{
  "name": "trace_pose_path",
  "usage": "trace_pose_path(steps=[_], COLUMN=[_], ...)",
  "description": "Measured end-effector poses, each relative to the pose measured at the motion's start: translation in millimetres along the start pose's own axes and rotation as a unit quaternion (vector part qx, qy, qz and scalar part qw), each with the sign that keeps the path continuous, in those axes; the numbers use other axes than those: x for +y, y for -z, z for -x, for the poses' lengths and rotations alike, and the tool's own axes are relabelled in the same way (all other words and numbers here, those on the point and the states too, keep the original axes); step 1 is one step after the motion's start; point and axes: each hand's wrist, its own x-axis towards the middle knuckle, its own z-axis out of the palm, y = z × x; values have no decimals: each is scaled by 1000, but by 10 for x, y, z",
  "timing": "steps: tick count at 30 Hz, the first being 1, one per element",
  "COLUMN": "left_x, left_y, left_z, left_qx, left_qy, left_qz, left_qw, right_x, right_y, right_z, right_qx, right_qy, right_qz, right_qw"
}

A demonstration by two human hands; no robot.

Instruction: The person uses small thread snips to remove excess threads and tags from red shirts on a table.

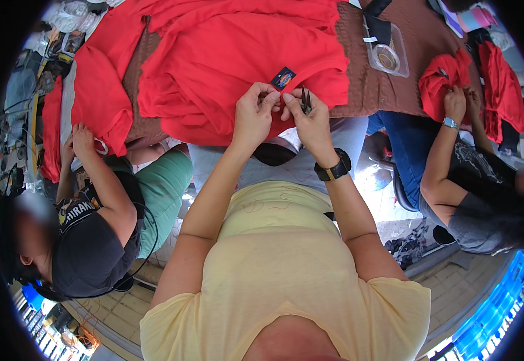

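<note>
A red garment (238, 54) is spread over the table's near edge in front of me. On it lies a small dark label (283, 78) with a coloured emblem, just beyond my fingertips. My left hand (254, 114) is closed in a pinch on the red cloth below the label. Thread snips (306, 101) with dark blades pointing away sit in my right hand (311, 123), which is closed around them. The thumb and fingers of both hands almost meet under the label; any thread between them is too fine to make out.
A brown cloth (370, 90) covers the table. A clear plastic tub (388, 57) holds small items at the right. One co-worker (93, 234) at left and another (466, 174) at right handle red garments. More red fabric (102, 78) lies on the left.
</note>
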Motion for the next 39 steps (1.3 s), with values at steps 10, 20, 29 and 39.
trace_pose_path(steps=[10,20,29,39], left_x=[-25,8,561,134], left_y=[26,7,573,863], left_z=[35,75,524,628], left_qx=[-29,-26,-269,35], left_qy=[14,-14,-13,-141], left_qz=[5,13,-277,-465], left_qw=[999,999,922,874], right_x=[-21,2,-131,-54], right_y=[29,3,225,14], right_z=[102,-23,23,-167], right_qx=[-48,-40,9,110], right_qy=[-115,-142,-94,136], right_qz=[131,122,122,121], right_qw=[983,982,988,977])
